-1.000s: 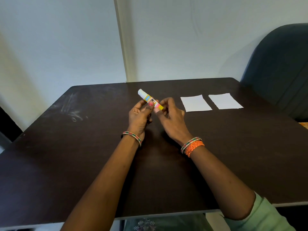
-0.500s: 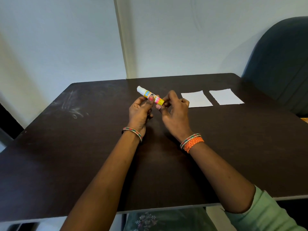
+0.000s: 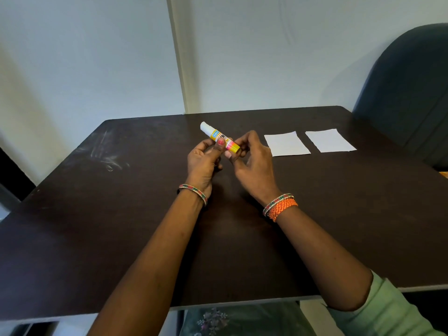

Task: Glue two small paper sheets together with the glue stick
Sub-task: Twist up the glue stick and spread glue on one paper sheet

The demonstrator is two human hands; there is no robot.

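The glue stick [image 3: 219, 137], with a yellow and pink label and a white cap pointing up and to the left, is held above the dark table [image 3: 97, 214]. My left hand [image 3: 203, 161] grips its middle, thumb on the label. My right hand [image 3: 252, 161] pinches its lower yellow end with the fingertips. Two small white paper sheets lie flat side by side to the right: the left sheet [image 3: 287, 144] close to my right hand and the right sheet [image 3: 331, 140] further out.
A dark upholstered chair [image 3: 409, 93] stands at the table's right rear corner. A pale wall runs behind the table. White smudges [image 3: 106, 156] mark the tabletop at the left. The table's near edge lies just below my forearms.
Both hands and the glue stick have stayed nearly in place. My right fingers have shifted their hold on the stick's lower end. The camera view has moved slightly.
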